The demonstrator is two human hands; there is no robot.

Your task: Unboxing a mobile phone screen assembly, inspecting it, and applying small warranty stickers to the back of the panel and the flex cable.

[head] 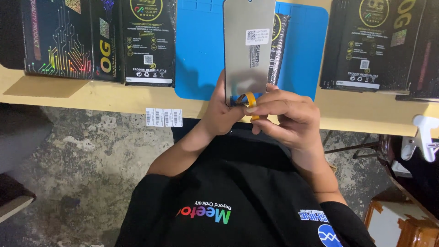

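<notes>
I hold a grey phone display panel (pixel 248 50) upright, back side toward me, with a white sticker label on it. My left hand (pixel 218 114) grips its lower end from behind and from the left. My right hand (pixel 286 116) pinches the orange flex cable (pixel 250 99) that hangs from the panel's bottom edge, between thumb and forefinger. Both hands are over the near edge of the table, above my black shirt.
A blue work mat (pixel 201 50) lies on the wooden table (pixel 114 97) behind the panel. Black product boxes stand at the left (pixel 146 41) and right (pixel 366 41). Small white stickers (pixel 163 117) hang on the table edge. A white tool (pixel 423 135) and wooden furniture (pixel 402 219) are at the right.
</notes>
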